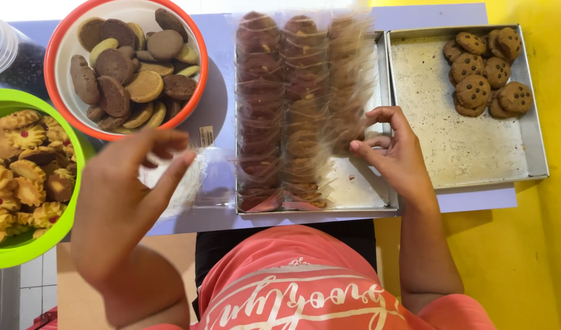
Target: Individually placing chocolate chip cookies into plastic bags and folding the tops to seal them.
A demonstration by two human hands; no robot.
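Fingers of my left hand (124,195) pinch a clear bag (176,177), near of the orange bowl (198,91); rightward, wrapped cookie rows (292,110) run near-to-far in the tray (353,189), my right hand (393,153) pinching the rightmost row's near end

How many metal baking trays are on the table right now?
2. One tray sits in the middle, holding rows of bagged cookies, with the right hand on it. The other tray lies at the right, with chocolate-chip cookies in its far corner.
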